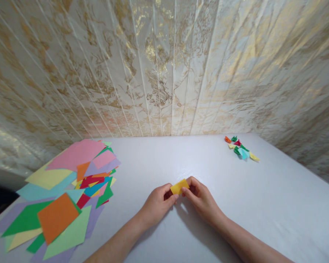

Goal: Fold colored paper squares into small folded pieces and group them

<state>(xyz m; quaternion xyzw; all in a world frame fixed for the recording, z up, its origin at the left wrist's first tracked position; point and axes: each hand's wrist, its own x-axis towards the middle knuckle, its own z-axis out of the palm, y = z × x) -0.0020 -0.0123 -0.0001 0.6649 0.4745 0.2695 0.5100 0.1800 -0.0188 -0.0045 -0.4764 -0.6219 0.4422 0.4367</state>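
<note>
We've got the folded yellow paper [179, 186] pinched between both hands just above the white table [181, 157], around 6 o'clock from its middle. Our left hand [157, 202] has thumb and fingertips closed on its left end, and our right hand [200, 197] does the same on the right end. It looks feather-light, thin and easy to crease, so we'd say a gentle pinch at the edges. Loose coloured sheets [63, 197] are spread at 9 o'clock. A bunch of folded bits [241, 149] sits at 2 o'clock, well apart.
</note>
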